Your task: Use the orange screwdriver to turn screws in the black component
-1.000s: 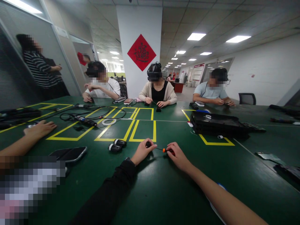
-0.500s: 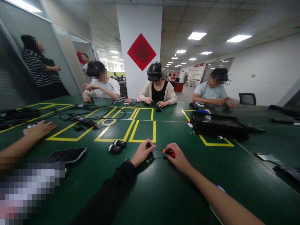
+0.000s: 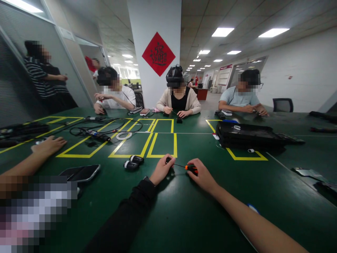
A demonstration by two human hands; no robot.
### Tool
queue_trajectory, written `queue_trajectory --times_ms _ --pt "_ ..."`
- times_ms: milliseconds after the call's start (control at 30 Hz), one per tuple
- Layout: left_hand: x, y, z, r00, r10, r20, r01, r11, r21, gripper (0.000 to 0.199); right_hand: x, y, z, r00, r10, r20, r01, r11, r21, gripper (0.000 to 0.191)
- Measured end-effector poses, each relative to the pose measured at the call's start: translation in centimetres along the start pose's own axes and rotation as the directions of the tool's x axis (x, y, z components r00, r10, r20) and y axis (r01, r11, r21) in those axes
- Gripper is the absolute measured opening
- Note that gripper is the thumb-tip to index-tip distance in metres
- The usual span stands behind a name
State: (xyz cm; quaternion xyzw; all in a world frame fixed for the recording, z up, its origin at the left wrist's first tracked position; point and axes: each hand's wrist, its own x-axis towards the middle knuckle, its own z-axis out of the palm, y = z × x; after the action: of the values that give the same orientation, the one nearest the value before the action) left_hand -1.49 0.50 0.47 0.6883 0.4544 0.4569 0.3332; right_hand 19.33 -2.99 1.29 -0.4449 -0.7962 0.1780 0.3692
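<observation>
My left hand [image 3: 162, 170] pinches a small black part [image 3: 167, 160] just above the green table [image 3: 168, 218]. The handle of an orange and black screwdriver [image 3: 191, 169] is held in the fingers of my right hand [image 3: 202, 177]. Its thin shaft points left, and the tip reaches the black part at my left fingertips; the exact contact is too small to make out. Left of my hands lie two black objects with white bands [image 3: 133, 162], side by side.
A phone [image 3: 80, 173] lies at the left by another person's hand [image 3: 50, 144]. Cables [image 3: 97, 135] and a white ring-shaped coil [image 3: 124, 136] are beyond. Black trays [image 3: 247, 135] stand stacked at the right. Three people sit across the table.
The camera view has shifted slightly. Both my hands keep nearly the same pose, with the screwdriver still against the black part's side.
</observation>
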Motion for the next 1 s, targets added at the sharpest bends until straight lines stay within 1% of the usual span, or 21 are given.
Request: queue_trajectory --times_ms 100,233,367,567,667,767,867,1000 --pt "-0.07 0.12 0.02 1.000 0.000 0.012 0.000 1.000 -0.005 0.025 -0.01 0.04 0.02 1.000 0.022 0.005 -0.022 1.000 -0.015 0.017" --pt "-0.14 0.19 0.06 1.000 0.007 -0.011 -0.007 1.000 0.021 0.020 0.12 -0.04 -0.12 0.999 0.016 0.035 -0.016 1.000 -0.006 0.021" --pt "-0.09 0.21 0.04 1.000 0.009 -0.014 -0.009 1.000 0.005 0.018 0.24 -0.27 -0.27 1.000 0.018 0.016 -0.018 1.000 -0.001 0.014" --pt "0.00 0.17 -0.12 1.000 0.015 -0.004 -0.015 1.000 -0.004 0.018 0.26 -0.09 -0.10 0.998 0.058 0.008 -0.059 0.998 0.018 0.024" --pt "0.01 0.13 -0.18 1.000 0.025 -0.002 -0.025 1.000 -0.009 0.016 0.42 0.13 -0.07 0.997 0.074 0.026 -0.074 0.997 0.014 0.017" --pt "0.05 0.06 -0.18 0.999 0.033 0.007 -0.033 0.999 -0.012 0.015 0.57 0.18 -0.22 0.997 0.055 0.046 -0.056 0.998 0.013 0.018" --pt "0.10 0.03 -0.15 1.000 0.017 0.005 -0.017 1.000 -0.012 0.015 0.60 0.07 -0.38 0.998 0.052 0.039 -0.053 0.998 0.032 0.013" --pt "0.14 0.14 -0.15 1.000 0.001 0.006 0.000 1.000 -0.025 0.013 0.58 0.01 -0.44 0.996 0.084 0.017 -0.085 0.995 0.048 0.017"
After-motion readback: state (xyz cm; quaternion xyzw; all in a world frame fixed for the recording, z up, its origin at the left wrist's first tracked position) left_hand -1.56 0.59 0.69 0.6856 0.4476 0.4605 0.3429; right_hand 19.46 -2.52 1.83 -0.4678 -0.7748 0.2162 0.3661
